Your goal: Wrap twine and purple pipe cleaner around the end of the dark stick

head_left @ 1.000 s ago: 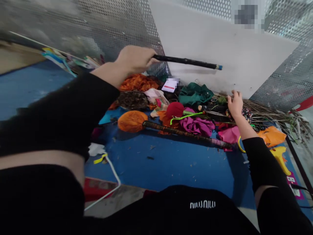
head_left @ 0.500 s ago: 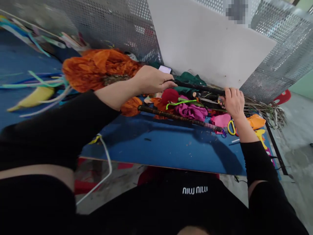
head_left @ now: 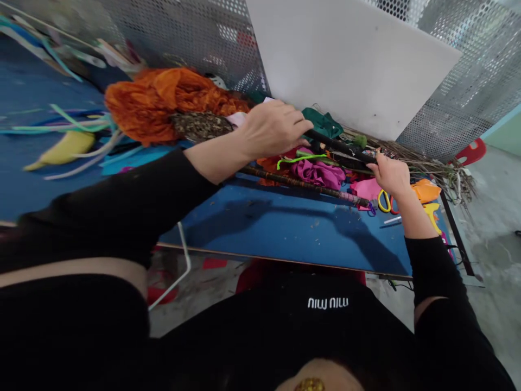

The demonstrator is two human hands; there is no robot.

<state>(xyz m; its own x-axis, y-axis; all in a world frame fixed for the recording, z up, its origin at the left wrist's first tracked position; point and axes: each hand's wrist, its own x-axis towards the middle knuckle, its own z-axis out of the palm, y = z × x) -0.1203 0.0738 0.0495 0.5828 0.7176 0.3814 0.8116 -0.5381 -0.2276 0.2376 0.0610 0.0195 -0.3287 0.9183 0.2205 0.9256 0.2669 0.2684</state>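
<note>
My left hand [head_left: 273, 128] is closed round one end of a thin black stick [head_left: 340, 146], and my right hand [head_left: 391, 174] grips its other end. The stick slants down to the right just above a heap of craft scraps on the blue table [head_left: 285, 228]. Under it lie magenta cloth [head_left: 319, 174], a bright green cord [head_left: 301, 159] and a longer dark wrapped stick [head_left: 301, 185]. Green cloth [head_left: 323, 122] sits behind my left hand.
A big orange ruffled bundle [head_left: 163, 103] and coloured ribbons [head_left: 61, 125] lie at the left. Dry twigs [head_left: 439, 171], yellow-handled scissors [head_left: 382, 201], an orange bag [head_left: 425, 190] and a yellow glue gun [head_left: 433, 217] are at the right. A white board [head_left: 350, 60] leans on perforated metal panels [head_left: 195, 38].
The black stick came down from mid-air towards the heap. My right hand left the pile and took hold of the stick's far end. The view swung left.
</note>
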